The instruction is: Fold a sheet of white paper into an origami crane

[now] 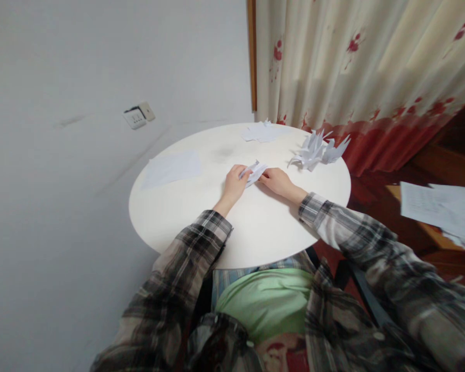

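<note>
White paper (254, 172), part-folded, lies mid-tabletop (256, 227), pinched at either end by the left hand (235, 183) and the right hand (278, 181) — a fold half made, it seems — and a further crease calls for edges held aligned and pressed flat.
</note>
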Action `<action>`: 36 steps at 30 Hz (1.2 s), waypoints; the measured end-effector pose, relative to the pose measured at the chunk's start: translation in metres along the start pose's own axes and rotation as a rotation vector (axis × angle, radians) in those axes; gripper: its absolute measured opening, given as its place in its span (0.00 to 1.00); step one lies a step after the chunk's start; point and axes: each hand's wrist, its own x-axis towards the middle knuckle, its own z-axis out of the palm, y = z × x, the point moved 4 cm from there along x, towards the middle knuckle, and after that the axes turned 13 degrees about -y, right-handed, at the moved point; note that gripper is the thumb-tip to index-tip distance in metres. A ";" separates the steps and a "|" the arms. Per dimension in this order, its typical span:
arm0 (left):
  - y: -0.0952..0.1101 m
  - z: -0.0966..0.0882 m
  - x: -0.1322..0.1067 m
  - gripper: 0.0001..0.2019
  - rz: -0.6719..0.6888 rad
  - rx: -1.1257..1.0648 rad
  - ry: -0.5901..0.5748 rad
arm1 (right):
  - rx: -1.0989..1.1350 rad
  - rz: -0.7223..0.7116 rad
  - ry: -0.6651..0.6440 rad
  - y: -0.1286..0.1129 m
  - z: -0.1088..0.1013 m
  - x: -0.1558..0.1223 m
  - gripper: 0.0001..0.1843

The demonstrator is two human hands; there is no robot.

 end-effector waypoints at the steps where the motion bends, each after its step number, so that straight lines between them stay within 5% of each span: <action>1: 0.000 0.000 0.000 0.08 0.005 -0.008 0.007 | 0.004 0.019 0.013 0.001 -0.001 0.000 0.20; 18: -0.010 0.003 0.004 0.05 0.007 -0.164 0.056 | 0.359 -0.286 0.366 0.000 -0.008 0.000 0.08; 36: -0.023 0.013 0.006 0.02 -0.190 -0.513 0.014 | 0.094 -0.099 0.240 0.006 0.000 0.006 0.08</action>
